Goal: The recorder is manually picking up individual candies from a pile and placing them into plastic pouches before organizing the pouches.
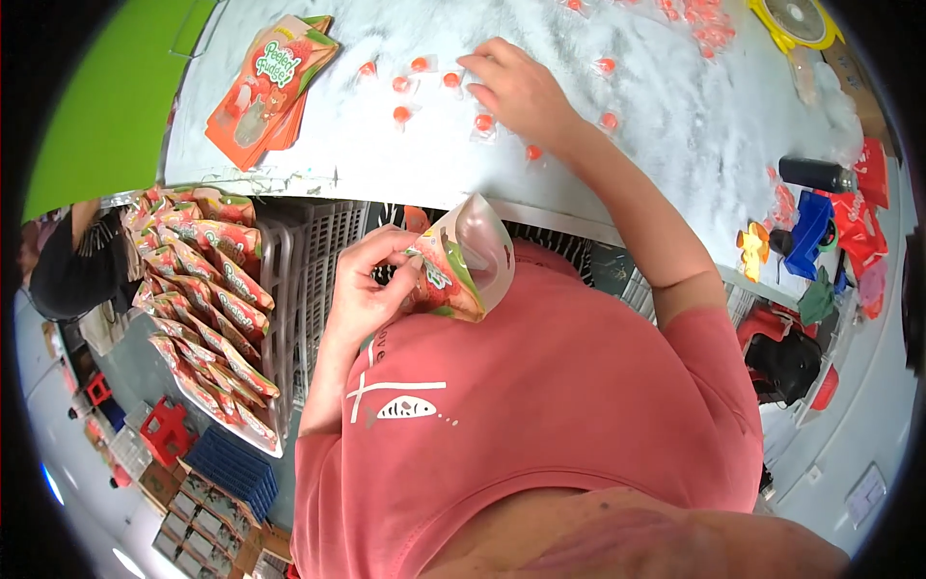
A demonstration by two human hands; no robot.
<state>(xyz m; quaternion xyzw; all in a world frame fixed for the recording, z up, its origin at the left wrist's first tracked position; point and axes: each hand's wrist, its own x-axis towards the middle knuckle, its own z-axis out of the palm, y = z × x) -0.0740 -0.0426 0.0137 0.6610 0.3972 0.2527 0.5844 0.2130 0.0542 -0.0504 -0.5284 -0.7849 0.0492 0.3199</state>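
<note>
My left hand [371, 280] grips a red and green candy pouch [446, 272] in front of my shirt. Its silvery mouth gapes toward the upper right. Over the white table [386, 159], my right hand [521, 89] reaches with fingers and thumb spread apart. Just beyond its fingertips lies a wrapped red candy [451, 81]. Below the thumb is another wrapped candy [484, 124], and several more are scattered around the hand. To the left, flat pouches [260, 92] of the same print lie in an overlapping stack.
Left of me, a white crate [275, 386] carries rows of filled pouches [217, 299]. A candy heap [704, 24] and a yellow round scale [793, 21] sit at the far right. A black bottle [816, 175] and blue tape dispenser [808, 234] occupy the right edge.
</note>
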